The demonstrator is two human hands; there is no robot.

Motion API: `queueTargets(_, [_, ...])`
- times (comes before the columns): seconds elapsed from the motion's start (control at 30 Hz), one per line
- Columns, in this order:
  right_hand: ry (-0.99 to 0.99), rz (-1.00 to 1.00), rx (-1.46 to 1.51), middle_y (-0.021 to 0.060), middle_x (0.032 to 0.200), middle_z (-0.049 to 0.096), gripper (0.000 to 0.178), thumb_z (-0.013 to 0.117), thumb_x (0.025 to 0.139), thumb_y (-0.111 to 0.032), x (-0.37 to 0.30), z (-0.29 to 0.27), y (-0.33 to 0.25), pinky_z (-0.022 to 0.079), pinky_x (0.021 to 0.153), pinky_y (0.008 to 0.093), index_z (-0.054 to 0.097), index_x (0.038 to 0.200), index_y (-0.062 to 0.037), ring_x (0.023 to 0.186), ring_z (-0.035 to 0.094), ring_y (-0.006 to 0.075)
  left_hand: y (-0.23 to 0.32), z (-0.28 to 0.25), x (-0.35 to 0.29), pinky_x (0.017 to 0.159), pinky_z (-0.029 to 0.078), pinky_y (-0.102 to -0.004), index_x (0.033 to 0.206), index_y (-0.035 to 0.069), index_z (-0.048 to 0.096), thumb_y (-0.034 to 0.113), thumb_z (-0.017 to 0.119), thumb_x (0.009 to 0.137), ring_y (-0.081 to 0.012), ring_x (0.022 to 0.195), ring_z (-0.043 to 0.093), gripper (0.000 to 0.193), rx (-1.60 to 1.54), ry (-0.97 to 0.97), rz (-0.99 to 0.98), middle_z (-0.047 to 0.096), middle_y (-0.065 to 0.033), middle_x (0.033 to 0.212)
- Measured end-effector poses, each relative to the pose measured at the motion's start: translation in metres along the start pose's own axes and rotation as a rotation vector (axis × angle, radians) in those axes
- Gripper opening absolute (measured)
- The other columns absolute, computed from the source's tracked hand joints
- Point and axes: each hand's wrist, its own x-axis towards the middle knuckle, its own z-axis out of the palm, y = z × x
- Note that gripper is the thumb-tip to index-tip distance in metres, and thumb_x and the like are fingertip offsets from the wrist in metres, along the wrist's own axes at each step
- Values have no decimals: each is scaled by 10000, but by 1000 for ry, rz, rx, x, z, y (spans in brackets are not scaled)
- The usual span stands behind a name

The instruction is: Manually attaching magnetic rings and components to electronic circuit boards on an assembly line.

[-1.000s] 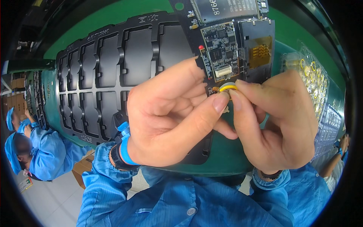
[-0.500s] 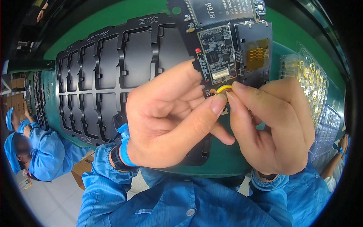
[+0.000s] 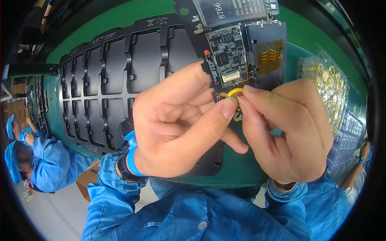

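A dark circuit board (image 3: 215, 52) with metal shields, a chip-filled module and a patch of amber tape stands tilted up in front of me. My left hand (image 3: 173, 132) grips its lower left edge, fingers curled at the board and thumb reaching to the bottom edge. There, a small yellow-rimmed disc (image 3: 235, 91), which looks like a button cell, sits against the board. My right hand (image 3: 291, 132) pinches it between thumb and forefinger, while the left thumb tip presses close beside. Fingertips hide most of the disc and its contact with the board.
A large black compartment tray (image 3: 112, 64) lies on the green table (image 3: 241, 160) to the left. Clear plastic trays (image 3: 327, 96) of yellow-rimmed discs are stacked at right. A co-worker in blue (image 3: 56, 160) is at far left; another person's arm shows at far right.
Both hands and the board have shifted slightly to the left together. The grip on the board and the pinch on the disc look the same.
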Motion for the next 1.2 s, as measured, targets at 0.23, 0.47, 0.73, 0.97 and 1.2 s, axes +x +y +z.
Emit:
queueTargets(0.23, [-102,27,-28,121,790,657,304,794,711,175,5,-7,-1,397,498,229,741,992,70,594,556,138,-1,0,3,554,658,-330,1418,-144,453,-1,575,998,-296,805,750,460,-4,15,37,677,-253,1213])
queueTargets(0.47, [6,395,142,74,950,590,245,593,982,68,7,-23,-5,419,603,207,666,1214,92,683,535,77,3,-6,8,478,633,-288,1408,-182,456,1,581,985,-296,801,749,477,23,-5,53,665,-281,1275])
queueTargets(0.73, [-7,572,482,101,1135,625,392,636,959,61,1,-6,-5,494,696,221,583,1345,98,876,618,105,3,-13,7,575,656,-298,1444,-161,453,-26,545,1004,-268,896,752,469,10,-34,53,658,-267,1312])
queueTargets(0.97, [4,696,686,114,1175,654,366,651,960,79,3,1,-8,554,873,283,571,1316,109,1015,666,152,3,-17,7,685,684,-336,1472,-136,445,-60,514,1025,-252,980,746,459,-2,-113,25,654,-246,1330])
queueTargets(1.2, [8,790,829,170,1227,673,324,675,957,87,5,3,-10,609,802,263,546,1254,90,1074,687,164,2,-14,5,707,687,-339,1474,-124,455,-70,513,1023,-238,1063,720,458,-25,-117,9,664,-236,1317])
